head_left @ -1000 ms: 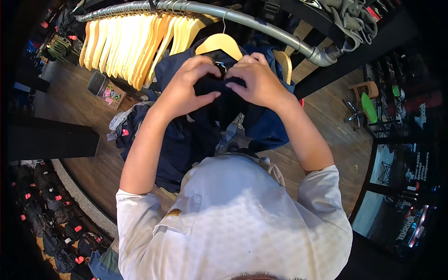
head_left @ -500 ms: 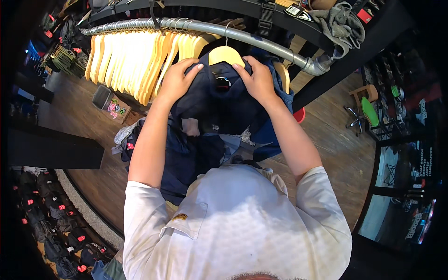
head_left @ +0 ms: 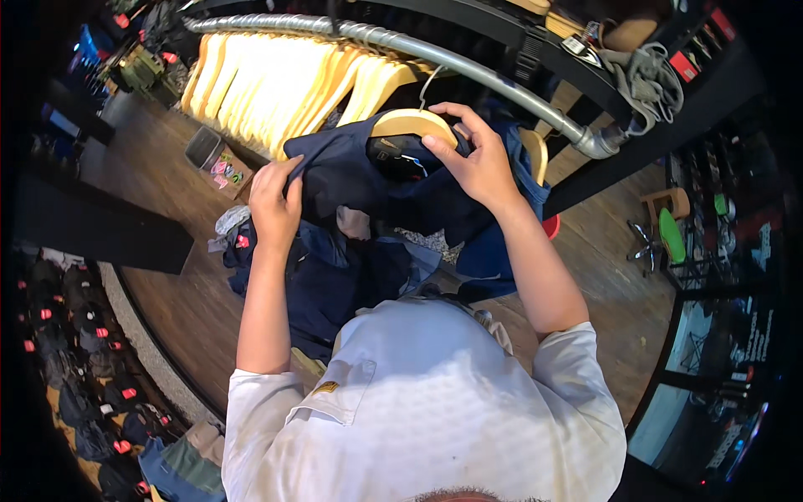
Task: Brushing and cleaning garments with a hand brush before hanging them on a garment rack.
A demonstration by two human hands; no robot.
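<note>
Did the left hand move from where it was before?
Yes. Against the metal rail, the left hand has moved left and closer to the person, to the edge of the dark blue garment.

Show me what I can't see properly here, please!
Head view: wooden hanger, its left end hidden by the navy garment.
Head view: neckline print, too small and blurred to read.
Head view: wearer's hair, mostly cut off by the lower edge.

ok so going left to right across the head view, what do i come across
Dark bin → left hand → wooden hanger in the navy top → right hand → another wooden hanger → green chair.
</note>
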